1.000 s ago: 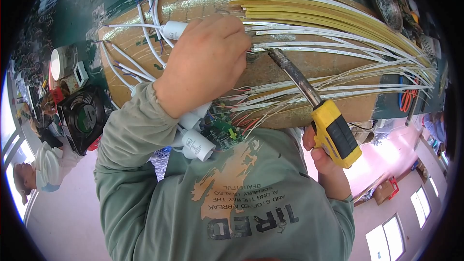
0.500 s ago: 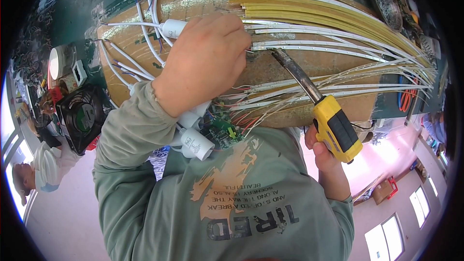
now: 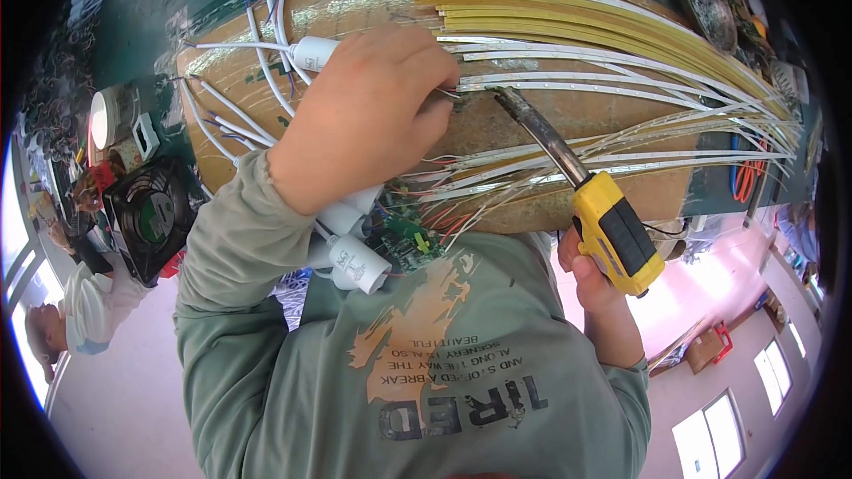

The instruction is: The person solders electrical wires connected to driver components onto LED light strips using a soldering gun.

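My left hand (image 3: 368, 115) is closed over the board, its fingertips pinching a thin wire (image 3: 451, 92) at the end of a white LED strip (image 3: 541, 82). Partly under that hand lies a white cylindrical housing (image 3: 312, 54) with a white cable. In my right hand (image 3: 590, 275) is a soldering iron (image 3: 612, 229) with a yellow and black handle and a darkened metal barrel. Its tip is at the LED strip, just right of my left fingertips; whether they touch is too small to tell. Green circuit boards (image 3: 404, 235) and another white housing (image 3: 359, 263) lie below my left wrist.
A brown work board (image 3: 568, 120) carries a bundle of yellow-backed strips (image 3: 532, 22) along its far side and several wired strips nearer me. White cables (image 3: 257, 115) spread at left. A black fan (image 3: 151, 217) stands at the left edge. Another person (image 3: 84, 302) is at far left.
My left hand has shifted slightly left and toward me, its fingers a little lower. The strips have slid slightly left. The soldering iron stays nearly in place.
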Demonstrator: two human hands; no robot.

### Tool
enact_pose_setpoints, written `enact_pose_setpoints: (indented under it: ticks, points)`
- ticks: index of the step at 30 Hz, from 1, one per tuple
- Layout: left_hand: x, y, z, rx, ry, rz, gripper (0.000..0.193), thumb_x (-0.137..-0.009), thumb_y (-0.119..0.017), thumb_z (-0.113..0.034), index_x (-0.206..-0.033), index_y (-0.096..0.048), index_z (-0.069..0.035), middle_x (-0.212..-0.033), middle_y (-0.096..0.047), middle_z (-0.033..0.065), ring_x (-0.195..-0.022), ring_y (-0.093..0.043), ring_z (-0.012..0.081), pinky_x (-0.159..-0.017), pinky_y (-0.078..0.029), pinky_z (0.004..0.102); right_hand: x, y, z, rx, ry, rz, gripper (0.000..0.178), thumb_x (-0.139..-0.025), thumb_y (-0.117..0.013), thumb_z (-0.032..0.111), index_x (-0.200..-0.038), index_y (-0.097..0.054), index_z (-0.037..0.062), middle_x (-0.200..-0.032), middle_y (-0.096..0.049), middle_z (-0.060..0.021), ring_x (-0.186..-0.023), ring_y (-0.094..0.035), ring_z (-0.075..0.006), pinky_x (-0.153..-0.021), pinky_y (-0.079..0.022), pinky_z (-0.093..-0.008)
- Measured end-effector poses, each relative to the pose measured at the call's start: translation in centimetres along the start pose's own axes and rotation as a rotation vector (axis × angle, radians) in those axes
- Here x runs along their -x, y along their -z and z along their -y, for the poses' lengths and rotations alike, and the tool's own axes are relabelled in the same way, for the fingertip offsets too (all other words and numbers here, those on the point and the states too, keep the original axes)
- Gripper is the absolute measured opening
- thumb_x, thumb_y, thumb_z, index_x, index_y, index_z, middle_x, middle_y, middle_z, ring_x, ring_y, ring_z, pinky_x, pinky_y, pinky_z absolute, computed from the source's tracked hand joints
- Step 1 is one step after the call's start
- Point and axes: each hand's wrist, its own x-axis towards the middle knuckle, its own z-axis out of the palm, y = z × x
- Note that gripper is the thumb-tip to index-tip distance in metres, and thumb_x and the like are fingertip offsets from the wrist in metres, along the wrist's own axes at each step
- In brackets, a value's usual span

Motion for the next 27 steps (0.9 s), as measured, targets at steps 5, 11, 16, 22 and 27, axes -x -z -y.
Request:
enact_pose_setpoints:
  ticks: [5, 11, 16, 22, 27]
  points:
    - [-0.1, 0.2, 0.3, 0.049, -0.005, 0.047, 0.012, -0.078, -0.068, -0.006, -0.089, -0.062, -0.003, -0.096, -0.064, 0.0111, -0.093, -0.060, 0.0336, -0.080, -0.049, 0.0410, 0.0, -0.1, 0.1, -0.016, -0.005, -0.001, 0.015, -0.084, -0.070, 0.020, -0.084, -0.064, 0.0061, -0.071, -0.061, -0.0046, -0.064, -0.059, -0.0232, -0.057, -0.044, -0.0331]
    - [-0.3, -0.4, 0.3, -0.007, -0.011, 0.014, 0.008, -0.081, -0.065, -0.007, -0.087, -0.062, -0.003, -0.093, -0.063, 0.0111, -0.090, -0.059, 0.0341, -0.080, -0.048, 0.0411, -0.1, -0.1, 0.1, -0.032, 0.012, 0.003, 0.016, -0.084, -0.071, 0.021, -0.084, -0.064, 0.0062, -0.070, -0.061, -0.0039, -0.063, -0.059, -0.0222, -0.057, -0.044, -0.0326]
    - [-0.2, -0.8, 0.1, -0.082, -0.021, -0.002, 0.009, -0.082, -0.065, -0.010, -0.088, -0.062, -0.005, -0.097, -0.061, 0.0098, -0.094, -0.058, 0.0331, -0.082, -0.047, 0.0417, -0.2, -0.2, 0.2, -0.035, 0.030, -0.008, 0.016, -0.084, -0.071, 0.021, -0.084, -0.064, 0.0063, -0.070, -0.061, -0.0038, -0.063, -0.059, -0.0217, -0.056, -0.044, -0.0324]
    - [-0.1, -0.7, 0.1, -0.103, -0.031, 0.033, 0.010, -0.082, -0.065, -0.009, -0.091, -0.062, -0.006, -0.100, -0.060, 0.0085, -0.096, -0.057, 0.0315, -0.084, -0.046, 0.0404, -0.5, -0.5, 0.6, -0.095, 0.012, 0.017, 0.019, -0.085, -0.071, 0.024, -0.083, -0.063, 0.0060, -0.069, -0.060, -0.0043, -0.061, -0.058, -0.0222, -0.055, -0.043, -0.0330]
    - [-0.1, -0.7, 0.1, -0.090, -0.028, 0.032, 0.011, -0.082, -0.065, -0.009, -0.092, -0.062, -0.006, -0.100, -0.060, 0.0086, -0.096, -0.057, 0.0314, -0.084, -0.046, 0.0405, -0.8, -0.9, 1.0, -0.077, 0.016, 0.032, 0.023, -0.086, -0.071, 0.028, -0.083, -0.063, 0.0062, -0.069, -0.059, -0.0043, -0.062, -0.057, -0.0227, -0.055, -0.042, -0.0334]
